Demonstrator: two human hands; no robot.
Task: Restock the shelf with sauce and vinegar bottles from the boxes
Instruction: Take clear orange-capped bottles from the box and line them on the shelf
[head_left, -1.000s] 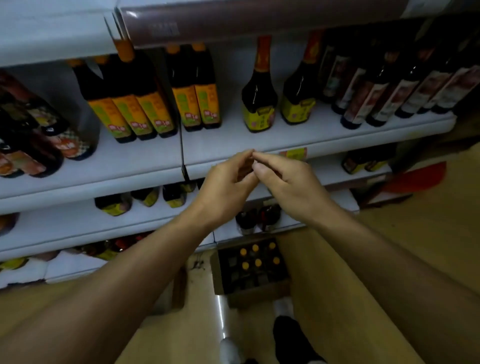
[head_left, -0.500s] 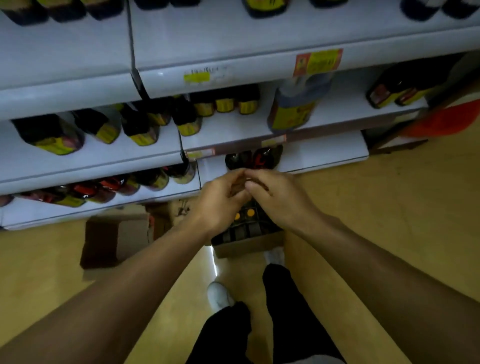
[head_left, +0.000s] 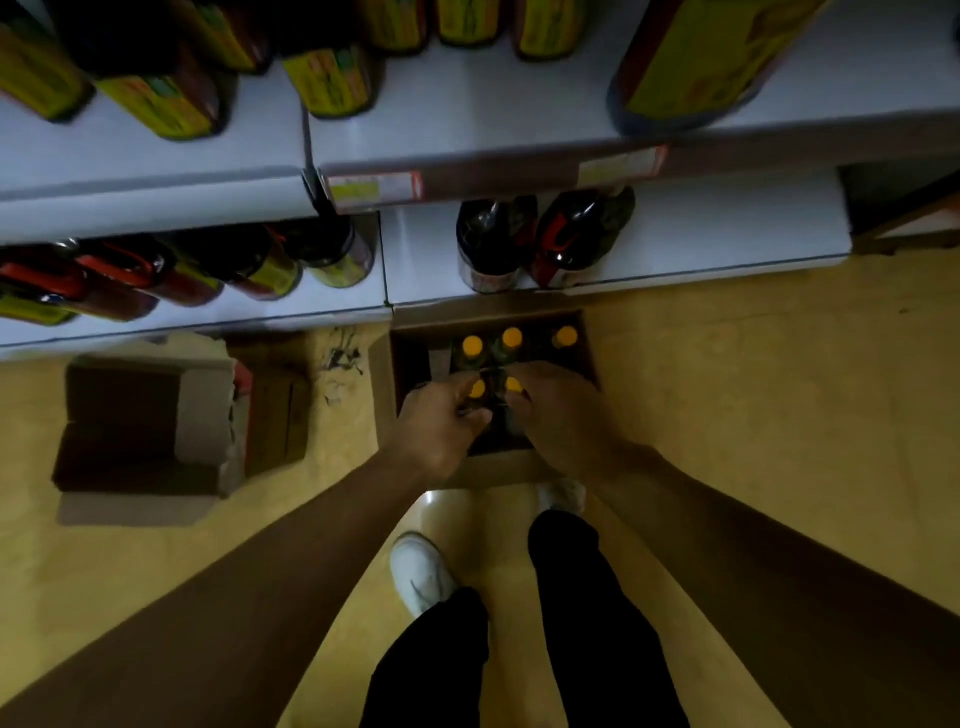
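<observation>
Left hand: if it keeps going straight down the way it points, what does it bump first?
Probably the orange-capped bottles in the box. The left hand hangs right over them, fingers pointing down. How far above them it is, one view can't show.

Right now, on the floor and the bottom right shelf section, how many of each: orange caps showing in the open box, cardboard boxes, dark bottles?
Orange caps showing in the open box: 5
Cardboard boxes on the floor, counting the empty one: 2
Dark bottles on the bottom right shelf section: 2
Total: 9
</observation>
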